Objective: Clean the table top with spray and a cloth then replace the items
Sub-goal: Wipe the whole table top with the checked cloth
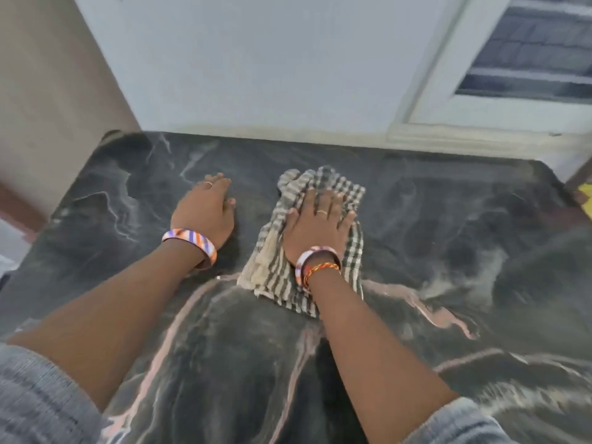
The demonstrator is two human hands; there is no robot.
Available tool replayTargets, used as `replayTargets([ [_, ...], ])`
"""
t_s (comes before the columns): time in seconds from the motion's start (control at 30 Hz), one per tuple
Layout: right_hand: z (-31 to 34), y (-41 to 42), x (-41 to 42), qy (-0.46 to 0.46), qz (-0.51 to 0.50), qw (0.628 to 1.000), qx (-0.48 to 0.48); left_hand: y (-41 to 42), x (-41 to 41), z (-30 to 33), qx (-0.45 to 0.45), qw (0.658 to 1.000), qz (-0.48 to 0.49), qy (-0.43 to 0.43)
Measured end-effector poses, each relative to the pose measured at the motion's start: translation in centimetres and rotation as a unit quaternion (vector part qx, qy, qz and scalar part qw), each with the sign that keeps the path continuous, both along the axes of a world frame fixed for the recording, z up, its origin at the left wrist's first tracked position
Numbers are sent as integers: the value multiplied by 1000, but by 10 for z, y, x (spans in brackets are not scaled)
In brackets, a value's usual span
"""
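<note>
A black-and-cream checked cloth (pixel 275 270) lies crumpled on the dark marble table top (pixel 448 219), a little beyond its middle. My right hand (pixel 317 225) presses flat on the cloth with fingers spread. My left hand (pixel 205 209) rests palm down on the bare stone just left of the cloth, fingers together and nothing under it. Both wrists wear striped bangles. No spray bottle and none of the table's items are in view.
A white wall (pixel 256 75) runs along the table's far edge, with a window frame (pixel 480 100) at the right. A beige wall (pixel 48 107) borders the left side. Something yellow (pixel 586 197) shows past the table's right corner.
</note>
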State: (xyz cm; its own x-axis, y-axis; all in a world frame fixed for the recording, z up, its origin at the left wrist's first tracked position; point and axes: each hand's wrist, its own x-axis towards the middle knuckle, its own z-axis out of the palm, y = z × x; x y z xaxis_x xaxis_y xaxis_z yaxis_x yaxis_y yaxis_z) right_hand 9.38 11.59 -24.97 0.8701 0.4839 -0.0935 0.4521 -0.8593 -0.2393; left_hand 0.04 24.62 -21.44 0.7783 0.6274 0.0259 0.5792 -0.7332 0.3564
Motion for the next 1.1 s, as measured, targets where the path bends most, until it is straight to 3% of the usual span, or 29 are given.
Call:
replayTargets([
  [0.27, 6, 102, 43, 1, -58, 998, -22, 73, -32, 6, 31, 996, 89, -5],
  [0.5, 5, 178, -3, -17, 106, 994, -35, 137, -82, 8, 49, 980, 185, -52],
  [0.63, 4, 224, -44, -32, 200, 979, -27, 163, -107, 7, 62, 981, 175, -51],
  [0.87, 6, 272, -94, -38, 374, 926, -34, 191, -154, 5, 50, 984, 161, -64],
  [1.1, 9, 231, -160, -66, 501, 863, -35, 194, -186, 6, 11, 989, 134, -59],
])
